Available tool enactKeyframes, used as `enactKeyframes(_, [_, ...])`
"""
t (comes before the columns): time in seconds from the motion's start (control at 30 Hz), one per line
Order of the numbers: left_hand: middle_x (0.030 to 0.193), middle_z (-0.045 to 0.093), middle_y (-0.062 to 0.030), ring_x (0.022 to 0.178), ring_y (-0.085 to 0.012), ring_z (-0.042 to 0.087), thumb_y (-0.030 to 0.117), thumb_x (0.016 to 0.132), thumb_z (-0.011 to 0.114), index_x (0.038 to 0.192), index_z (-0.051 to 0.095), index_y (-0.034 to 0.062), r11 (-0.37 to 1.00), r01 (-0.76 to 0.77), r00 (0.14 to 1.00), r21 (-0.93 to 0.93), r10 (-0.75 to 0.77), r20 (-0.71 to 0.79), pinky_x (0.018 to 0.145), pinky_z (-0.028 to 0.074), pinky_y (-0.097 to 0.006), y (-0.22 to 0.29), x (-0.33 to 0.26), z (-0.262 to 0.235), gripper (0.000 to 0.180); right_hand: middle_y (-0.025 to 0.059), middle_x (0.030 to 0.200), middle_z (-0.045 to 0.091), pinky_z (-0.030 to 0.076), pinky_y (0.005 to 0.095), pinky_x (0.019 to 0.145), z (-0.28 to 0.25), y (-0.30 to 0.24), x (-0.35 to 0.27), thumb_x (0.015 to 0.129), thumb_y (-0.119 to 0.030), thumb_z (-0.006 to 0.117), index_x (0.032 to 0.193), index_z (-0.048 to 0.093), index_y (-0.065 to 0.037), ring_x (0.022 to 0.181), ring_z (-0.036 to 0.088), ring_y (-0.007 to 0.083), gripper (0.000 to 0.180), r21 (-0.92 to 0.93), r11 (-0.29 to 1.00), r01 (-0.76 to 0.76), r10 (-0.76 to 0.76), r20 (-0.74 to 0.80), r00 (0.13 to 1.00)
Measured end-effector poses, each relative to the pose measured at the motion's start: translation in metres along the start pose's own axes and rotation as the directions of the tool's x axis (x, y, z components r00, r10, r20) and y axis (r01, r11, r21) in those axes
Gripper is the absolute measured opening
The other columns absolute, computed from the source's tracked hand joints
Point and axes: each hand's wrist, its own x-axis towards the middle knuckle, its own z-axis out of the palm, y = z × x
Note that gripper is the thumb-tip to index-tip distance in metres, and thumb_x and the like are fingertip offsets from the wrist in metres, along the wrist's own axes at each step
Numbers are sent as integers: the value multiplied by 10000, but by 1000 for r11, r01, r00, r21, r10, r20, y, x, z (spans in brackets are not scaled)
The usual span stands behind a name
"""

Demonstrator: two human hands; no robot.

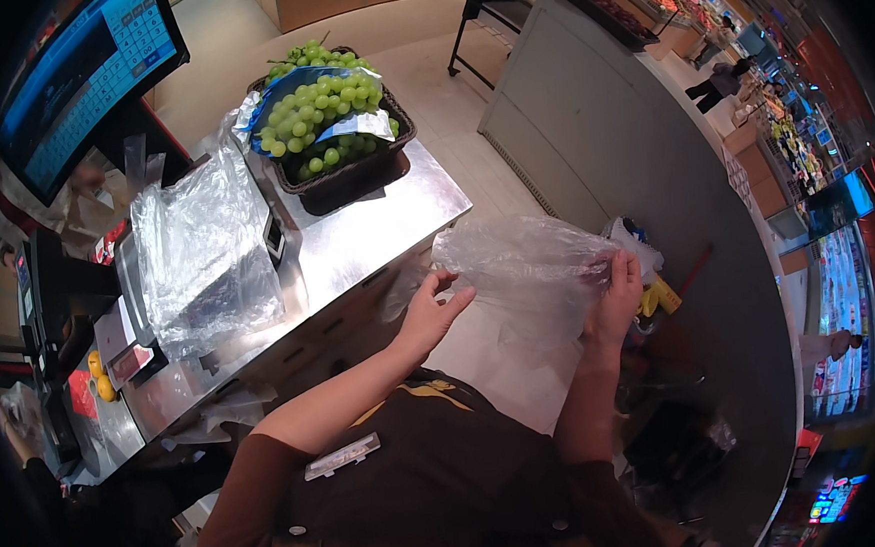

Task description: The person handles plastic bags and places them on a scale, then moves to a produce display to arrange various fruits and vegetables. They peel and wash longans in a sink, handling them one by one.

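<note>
Head view: right of the worktop [356,248], the right grip [614,298] pinches a clear plastic bag [522,268]; the left grip [433,316], thumb and fingers apart, is at its other end. Green grapes [312,111] fill a basket [344,192] at the worktop's far edge; floor [431,88] opens beyond.

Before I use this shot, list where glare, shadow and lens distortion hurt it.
Head view: glare whitens the metal counter in front of the dark basket; head view: highlights streak the clear plastic bag at both hands; head view: the lower left sinks into shadow; head view: the fisheye blackens the corners and crams the store shelves against the right rim.
</note>
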Motion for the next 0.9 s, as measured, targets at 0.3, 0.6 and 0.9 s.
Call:
enactKeyframes(0.3, [884, 584, -70, 838, -200, 526, 148, 830, 647, 820, 577, 28, 812, -524, 837, 258, 546, -18, 770, 412, -306, 44, 22, -6, 140, 29, 749, 559, 436, 230, 549, -46, 20, 3, 950, -175, 501, 849, 520, -66, 618, 519, 98, 150, 127, 985, -118, 120, -4, 993])
enactKeyframes(0.6, [758, 584, -64, 691, -224, 570, 136, 782, 694, 781, 548, 48, 642, -684, 726, 346, 643, 242, 592, 436, -308, 78, -16, -3, 171, 17, 882, 543, 408, 226, 754, -28, -8, -14, 923, -136, 549, 974, 549, -16, 823, 494, 84, 131, -432, 884, 181, -187, 27, 982])
enactKeyframes(0.9, [719, 593, -41, 607, -198, 568, 122, 729, 744, 796, 600, 87, 466, -755, 643, 462, 666, 378, 530, 449, -281, 89, -24, -16, 162, 64, 852, 579, 414, 242, 727, 51, -38, -43, 895, -87, 554, 937, 576, 8, 799, 529, 137, 106, -401, 846, 350, 7, 666, 746])
